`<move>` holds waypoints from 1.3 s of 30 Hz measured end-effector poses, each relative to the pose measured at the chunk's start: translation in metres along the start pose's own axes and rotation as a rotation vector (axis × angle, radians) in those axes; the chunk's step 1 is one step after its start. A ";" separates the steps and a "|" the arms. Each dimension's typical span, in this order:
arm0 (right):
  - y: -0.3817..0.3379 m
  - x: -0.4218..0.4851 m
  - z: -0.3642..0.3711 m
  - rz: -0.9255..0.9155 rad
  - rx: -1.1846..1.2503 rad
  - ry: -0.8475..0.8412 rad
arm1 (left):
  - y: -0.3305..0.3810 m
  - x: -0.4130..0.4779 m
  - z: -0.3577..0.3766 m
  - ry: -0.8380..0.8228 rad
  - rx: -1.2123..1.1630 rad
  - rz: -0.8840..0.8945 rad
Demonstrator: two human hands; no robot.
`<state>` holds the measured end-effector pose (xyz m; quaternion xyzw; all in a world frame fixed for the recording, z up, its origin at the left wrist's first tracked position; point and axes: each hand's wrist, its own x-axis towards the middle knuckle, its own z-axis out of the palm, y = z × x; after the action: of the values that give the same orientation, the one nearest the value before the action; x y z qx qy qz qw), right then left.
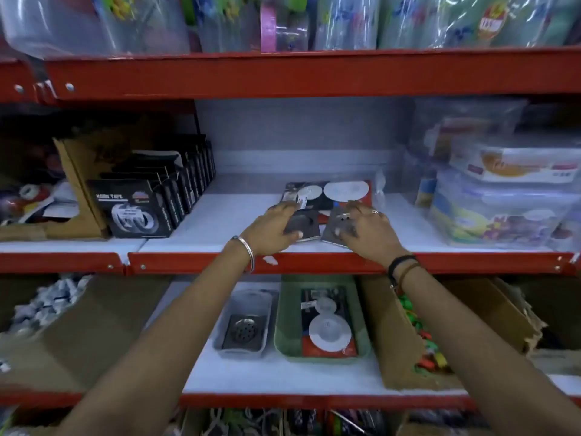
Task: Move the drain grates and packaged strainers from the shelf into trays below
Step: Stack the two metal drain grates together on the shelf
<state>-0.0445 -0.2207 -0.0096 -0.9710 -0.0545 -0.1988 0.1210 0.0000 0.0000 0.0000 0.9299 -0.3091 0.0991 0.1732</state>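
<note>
Head | left hand (273, 229) fingers curled on grate (302, 226) | right hand (366, 232) spread over second grate (334, 231), grip unclear | risk: loose hold, grate slips off shelf (220, 221) edge

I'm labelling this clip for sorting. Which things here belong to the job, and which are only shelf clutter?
Belongs to the job:
- left hand on a drain grate
- right hand on a second grate
- packaged strainers
- grey tray
- green tray

Just lying about:
- black tape boxes
- plastic containers
- cardboard boxes
</note>
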 end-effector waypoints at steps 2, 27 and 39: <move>0.012 0.015 -0.004 -0.001 -0.054 -0.184 | -0.012 0.018 0.002 -0.219 0.042 -0.054; 0.015 0.063 -0.025 -0.156 -0.221 -0.364 | -0.139 0.064 -0.037 -0.417 0.087 -0.074; -0.082 0.115 0.021 -0.279 0.104 -0.419 | -0.190 0.041 -0.026 -0.375 -0.370 -0.351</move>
<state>0.0562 -0.1293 0.0350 -0.9665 -0.2221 -0.0049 0.1282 0.1460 0.1307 -0.0139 0.9238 -0.1831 -0.1634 0.2939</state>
